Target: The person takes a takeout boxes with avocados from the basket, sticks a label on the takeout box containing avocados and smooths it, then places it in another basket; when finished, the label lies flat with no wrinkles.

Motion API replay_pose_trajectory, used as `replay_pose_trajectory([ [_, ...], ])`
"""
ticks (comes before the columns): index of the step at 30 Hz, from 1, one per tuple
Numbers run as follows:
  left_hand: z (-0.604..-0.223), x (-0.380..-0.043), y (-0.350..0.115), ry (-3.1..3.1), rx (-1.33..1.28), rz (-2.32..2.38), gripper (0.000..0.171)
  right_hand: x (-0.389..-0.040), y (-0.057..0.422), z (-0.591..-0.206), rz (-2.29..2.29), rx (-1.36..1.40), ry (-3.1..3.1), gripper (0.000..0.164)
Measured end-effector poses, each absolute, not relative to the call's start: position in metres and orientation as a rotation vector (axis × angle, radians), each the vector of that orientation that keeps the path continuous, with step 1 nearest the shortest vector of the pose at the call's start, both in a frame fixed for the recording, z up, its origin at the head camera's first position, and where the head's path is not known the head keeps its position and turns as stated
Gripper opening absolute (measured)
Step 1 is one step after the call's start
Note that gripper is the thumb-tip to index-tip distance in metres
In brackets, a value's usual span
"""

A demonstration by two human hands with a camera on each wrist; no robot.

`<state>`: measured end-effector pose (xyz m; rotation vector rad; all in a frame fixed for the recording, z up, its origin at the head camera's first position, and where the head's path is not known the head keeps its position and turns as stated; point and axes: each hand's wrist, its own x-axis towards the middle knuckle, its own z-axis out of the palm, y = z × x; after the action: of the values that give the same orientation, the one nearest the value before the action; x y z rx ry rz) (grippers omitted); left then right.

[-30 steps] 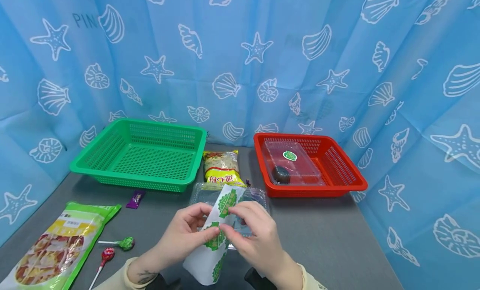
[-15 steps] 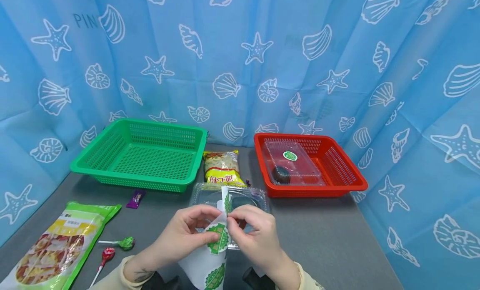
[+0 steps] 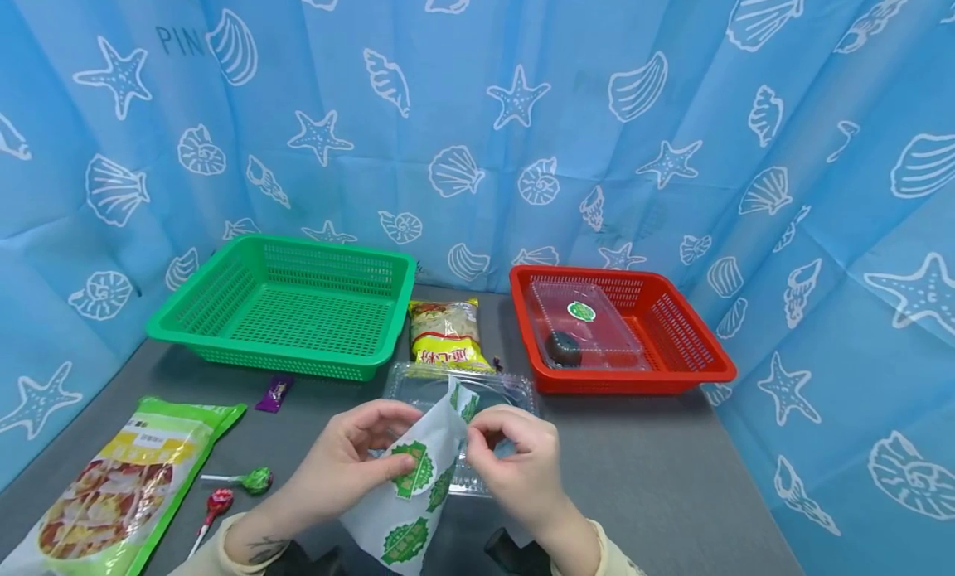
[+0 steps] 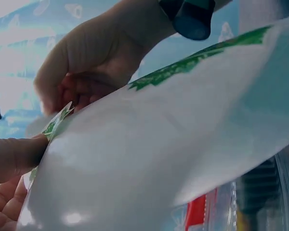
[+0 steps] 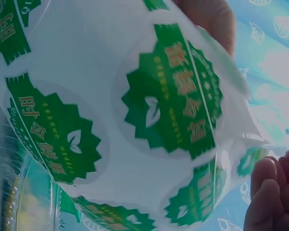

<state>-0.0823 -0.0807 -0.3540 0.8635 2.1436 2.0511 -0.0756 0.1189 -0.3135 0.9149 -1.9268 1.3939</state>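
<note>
Your left hand (image 3: 356,453) pinched the sticker sheet (image 3: 413,491), right hand's (image 3: 522,456) grip unclear; far clamshell (image 3: 606,327) was stickered, near clamshell (image 3: 496,387) apparently wasn't.

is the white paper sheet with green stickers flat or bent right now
Bent: the white paper sheet with green stickers curves visibly in both wrist views, with the left hand gripping it.

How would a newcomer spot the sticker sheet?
In the head view, find the red basket at right, then the clear container left of it and nearer. The sticker sheet is in front of that container, held in the left hand. Unlike that colourless container, it is white with green jagged labels.
</note>
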Motion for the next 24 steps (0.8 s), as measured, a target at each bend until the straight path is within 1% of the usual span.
replay_pose_trajectory([
  [3, -0.357, -0.082, -0.089, 2.138, 0.852, 2.062, 0.037, -0.076, 0.121, -0.314, 1.445, 0.888, -1.900, 0.018],
  [9, -0.366, -0.079, -0.114, 1.970, 0.953, 2.162, 0.043, -0.081, 0.127, -0.330, 1.527, 0.871, -1.830, 0.021],
  [12, -0.371, -0.076, -0.131, 1.819, 0.904, 2.272, 0.054, -0.085, 0.130, -0.337, 1.514, 0.858, -1.784, 0.021],
  [14, -0.377, -0.073, -0.143, 1.767, 0.821, 2.348, 0.061, -0.086, 0.131, -0.339, 1.501, 0.830, -1.773, 0.020],
  [16, -0.384, -0.069, -0.156, 1.850, 0.657, 2.391, 0.062, -0.087, 0.133, -0.340, 1.496, 0.792, -1.784, 0.020],
  [18, -0.392, -0.064, -0.167, 2.046, 0.390, 2.342, 0.052, -0.087, 0.134, -0.341, 1.498, 0.757, -1.801, 0.020],
  [21, -0.404, -0.059, -0.182, 2.314, -0.101, 2.059, 0.037, -0.087, 0.135, -0.342, 1.513, 0.719, -1.818, 0.019],
  [22, -0.407, -0.058, -0.186, 2.349, -0.220, 1.949, 0.037, -0.087, 0.136, -0.342, 1.514, 0.710, -1.822, 0.019],
  [24, -0.414, -0.058, -0.193, 2.417, -0.375, 1.702, 0.044, -0.088, 0.136, -0.343, 1.522, 0.703, -1.819, 0.019],
])
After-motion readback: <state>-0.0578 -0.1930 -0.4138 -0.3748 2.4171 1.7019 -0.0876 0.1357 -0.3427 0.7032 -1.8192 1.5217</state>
